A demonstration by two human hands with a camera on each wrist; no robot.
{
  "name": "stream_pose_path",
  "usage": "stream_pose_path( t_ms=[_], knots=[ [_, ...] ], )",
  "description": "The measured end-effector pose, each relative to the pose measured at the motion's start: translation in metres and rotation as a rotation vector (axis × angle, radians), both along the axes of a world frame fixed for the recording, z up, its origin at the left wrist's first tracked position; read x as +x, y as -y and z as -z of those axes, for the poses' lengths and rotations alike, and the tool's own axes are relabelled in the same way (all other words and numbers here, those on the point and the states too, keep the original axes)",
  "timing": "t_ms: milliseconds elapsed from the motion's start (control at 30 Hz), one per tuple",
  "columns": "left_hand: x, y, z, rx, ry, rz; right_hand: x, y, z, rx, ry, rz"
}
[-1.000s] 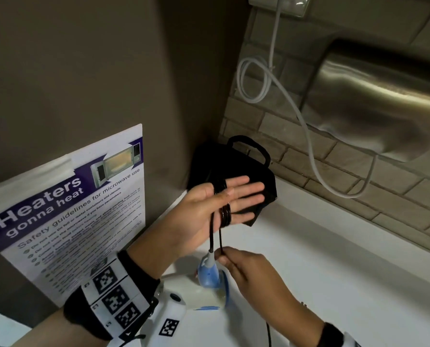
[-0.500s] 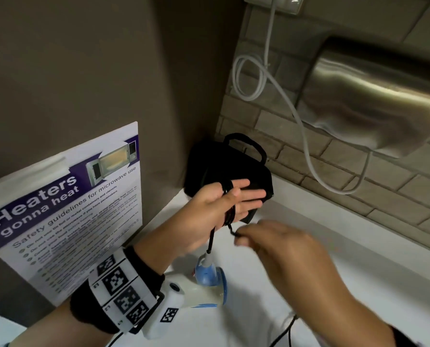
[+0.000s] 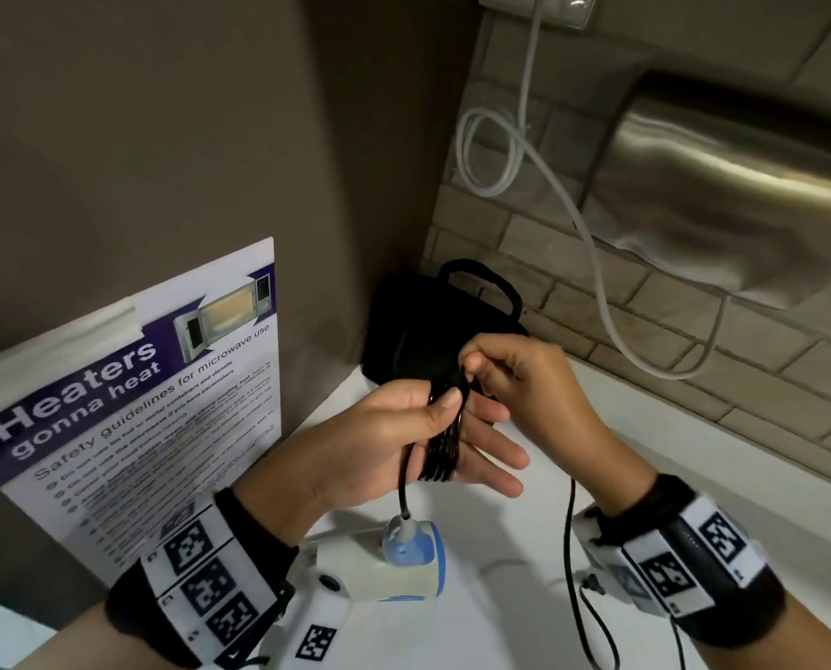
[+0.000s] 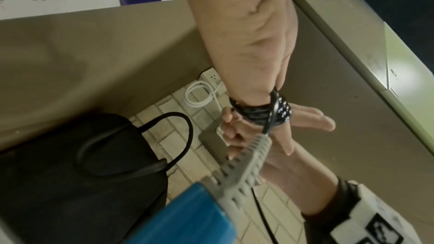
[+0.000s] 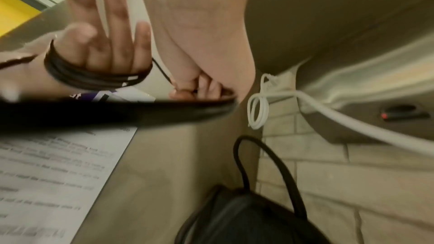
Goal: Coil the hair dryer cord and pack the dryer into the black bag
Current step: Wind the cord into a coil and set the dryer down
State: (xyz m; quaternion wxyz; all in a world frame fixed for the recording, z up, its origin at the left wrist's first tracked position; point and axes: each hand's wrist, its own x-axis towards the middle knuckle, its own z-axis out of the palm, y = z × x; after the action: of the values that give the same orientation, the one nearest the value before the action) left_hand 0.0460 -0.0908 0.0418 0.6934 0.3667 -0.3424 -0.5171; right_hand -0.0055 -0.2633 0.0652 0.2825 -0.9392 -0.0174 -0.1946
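1. White tabletop (image 3: pixel 597 476) set in a corner: grey-brown panel wall to the left, pale brick-pattern tile at the back.
2. Stainless steel hand dryer (image 3: pixel 742 195) mounted on the tile; its white cable (image 3: pixel 573 205) loops up to a wall socket (image 3: pixel 534 4).
3. Poster (image 3: pixel 128 413) taped to the panel wall reads "Heaters gonna heat" and "Safety guidelines for microwave use", with a microwave picture; the smaller print is too fine to read.
4. Black bag (image 3: pixel 418 331) stands in the corner on the tabletop, handles up, behind both hands.
5. Hair dryer (image 3: pixel 394 568), white and blue, lies on the tabletop below the left hand (image 3: pixel 379 452).
6. Black cord (image 3: pixel 445 442) is wound in several turns round the left hand's straight fingers, thumb pressed on the coil.
7. Right hand (image 3: pixel 524 389), fingers curled, pinches the cord at the top of the coil; the loose length hangs down past the right wrist.
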Motion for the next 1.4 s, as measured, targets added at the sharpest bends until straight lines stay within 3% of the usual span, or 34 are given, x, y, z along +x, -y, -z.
stream_pose_path(
  t_ms=[200,367,433,700,833,1067,1267,1400],
  knots=[
    [-0.003,0.007,-0.002,-0.047,-0.115,-0.179,-0.015,-0.016,0.035,0.248,-0.141,-0.084],
    [0.004,0.015,0.000,-0.089,-0.305,-0.365,-0.034,-0.022,0.063,-0.009,-0.194,-0.036],
    [0.008,0.015,0.000,-0.121,-0.335,-0.377,-0.044,-0.027,0.071,-0.025,-0.212,-0.013],
    [0.020,0.022,0.008,-0.110,-0.254,-0.494,-0.089,-0.063,0.053,-0.121,-0.422,0.035],
    [0.025,0.023,0.010,-0.062,-0.160,-0.580,-0.104,-0.074,0.040,-0.369,-0.392,0.130],
    [0.013,0.027,0.016,0.017,0.008,-0.524,-0.102,-0.049,-0.008,-0.238,0.006,0.147],
    [0.007,0.022,0.008,0.124,0.170,-0.399,-0.078,-0.052,-0.023,-0.239,0.076,0.106],
    [0.006,0.020,0.009,0.154,0.077,-0.360,-0.063,-0.052,-0.029,-0.203,0.042,0.054]
  ],
)
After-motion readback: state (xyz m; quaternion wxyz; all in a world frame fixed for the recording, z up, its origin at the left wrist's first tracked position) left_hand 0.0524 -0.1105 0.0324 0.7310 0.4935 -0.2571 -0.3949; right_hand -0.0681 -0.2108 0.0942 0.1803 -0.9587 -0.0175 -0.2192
